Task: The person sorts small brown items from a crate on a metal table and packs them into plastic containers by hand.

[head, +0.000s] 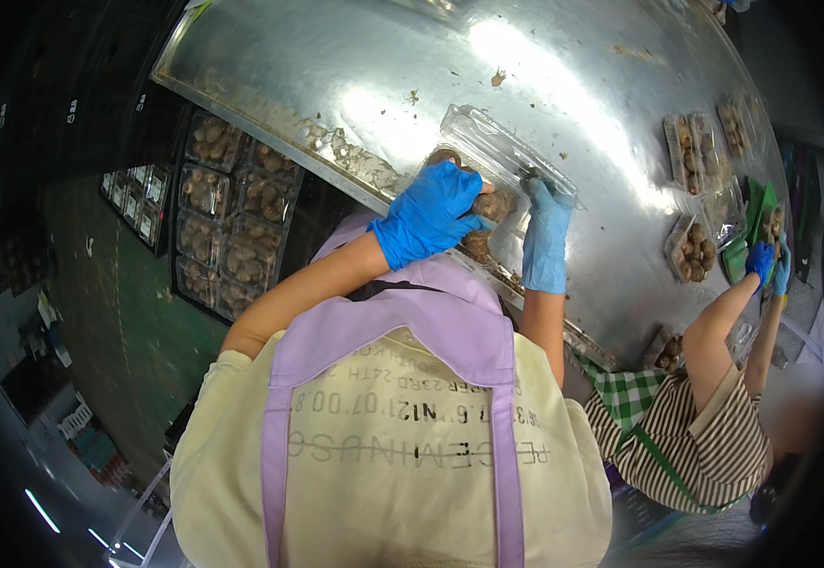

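A clear plastic clamshell box [493, 138] lies with its lid raised on the metal table, round brown tubers, perhaps taro, in its near half. My left hand [429, 213], in a dark blue glove, reaches over that half, with thumb and fingers around a tuber [495, 205]. Another tuber [444, 156] shows beyond its knuckles, and one more lies below the thumb. In a light blue glove, my right hand [548, 227] is at the right end of the lid. A small dark thing is at its fingertips; whether they grip it or the lid is not clear.
Soil lies along the near edge of the metal table [383, 106]. Below left, a black crate [234, 213] holds several filled clamshells. At right, a co-worker's gloved hands [770, 263] are beside a green tray [738, 259], near more clamshells of tubers [692, 248].
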`<state>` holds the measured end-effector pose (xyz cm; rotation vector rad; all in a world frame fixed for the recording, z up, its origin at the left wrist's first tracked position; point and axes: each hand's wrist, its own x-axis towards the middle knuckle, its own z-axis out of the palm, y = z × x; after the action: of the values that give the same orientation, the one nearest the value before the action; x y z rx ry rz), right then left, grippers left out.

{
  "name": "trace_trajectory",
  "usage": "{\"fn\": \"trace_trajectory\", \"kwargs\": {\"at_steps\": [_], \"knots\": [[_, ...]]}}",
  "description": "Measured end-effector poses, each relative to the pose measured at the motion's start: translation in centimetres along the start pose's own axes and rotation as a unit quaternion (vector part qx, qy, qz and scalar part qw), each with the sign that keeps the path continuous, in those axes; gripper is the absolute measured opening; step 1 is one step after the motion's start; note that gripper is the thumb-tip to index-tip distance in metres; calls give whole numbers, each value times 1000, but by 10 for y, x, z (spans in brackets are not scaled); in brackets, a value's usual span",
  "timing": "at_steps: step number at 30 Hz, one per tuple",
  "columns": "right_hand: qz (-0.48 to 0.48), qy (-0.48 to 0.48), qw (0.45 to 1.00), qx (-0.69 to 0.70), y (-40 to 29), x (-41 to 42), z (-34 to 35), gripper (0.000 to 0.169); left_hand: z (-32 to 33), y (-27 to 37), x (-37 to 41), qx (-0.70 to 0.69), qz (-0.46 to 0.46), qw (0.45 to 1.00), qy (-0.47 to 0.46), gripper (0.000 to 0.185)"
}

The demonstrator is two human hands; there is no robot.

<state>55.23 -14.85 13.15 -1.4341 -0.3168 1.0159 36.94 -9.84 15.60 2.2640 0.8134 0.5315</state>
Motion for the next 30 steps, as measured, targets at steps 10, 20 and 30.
{"fn": "trace_trajectory", "kwargs": {"at_steps": [10, 20, 30], "knots": [[53, -95, 994, -28, -6, -2, -4, 24, -12, 4, 2, -53, 1, 998, 37, 25], [-300, -286, 741, -529, -30, -45, -42, 71, -28, -55, -31, -495, -397, 765, 110, 43], [147, -197, 965, -91, 6, -76, -47, 64, -10, -34, -20, -396, -298, 867, -54, 64]]}}
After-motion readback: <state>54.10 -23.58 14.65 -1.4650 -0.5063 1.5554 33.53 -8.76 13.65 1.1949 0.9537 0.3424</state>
